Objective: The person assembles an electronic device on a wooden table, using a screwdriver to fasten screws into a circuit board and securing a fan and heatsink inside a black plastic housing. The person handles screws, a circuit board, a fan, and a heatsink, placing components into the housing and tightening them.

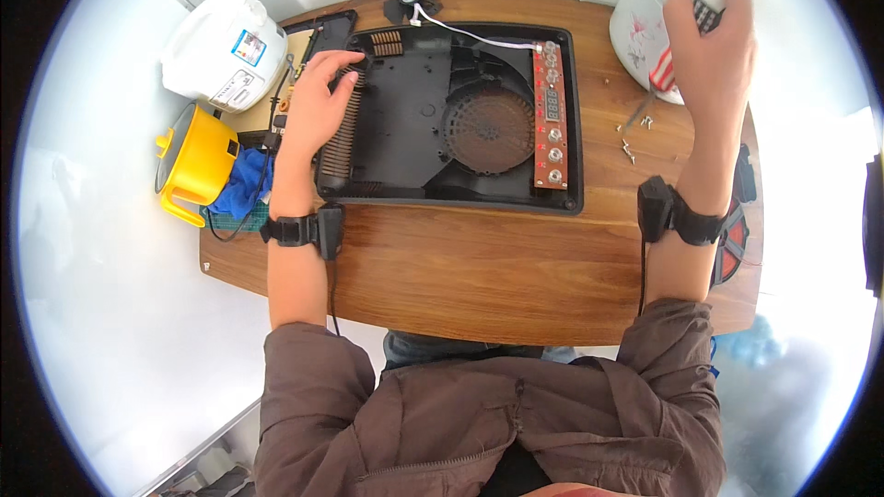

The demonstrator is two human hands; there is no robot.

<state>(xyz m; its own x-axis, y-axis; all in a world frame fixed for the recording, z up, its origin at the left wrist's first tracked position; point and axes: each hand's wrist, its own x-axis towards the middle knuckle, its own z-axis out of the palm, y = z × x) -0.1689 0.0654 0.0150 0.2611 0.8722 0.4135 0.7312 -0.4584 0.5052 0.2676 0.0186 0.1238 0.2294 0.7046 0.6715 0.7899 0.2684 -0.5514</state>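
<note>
A black plastic housing lies on the table, its inside facing up, with a round grille at its right. My left hand is over the slotted left edge, thumb apart from the fingers, holding nothing visible. Along the housing's right side sits a red circuit board with buttons and a small display. My right hand is raised at the far right, fingers curled around a screwdriver with a red-and-white striped handle. Its shaft points down toward the table. A black-and-white checked thing shows between thumb and fingers; its kind is unclear.
Several loose screws lie right of the housing. A flowered white appliance stands behind my right hand. At the left are a white rice cooker, a yellow pot and a blue cloth. A small black fan lies behind the housing.
</note>
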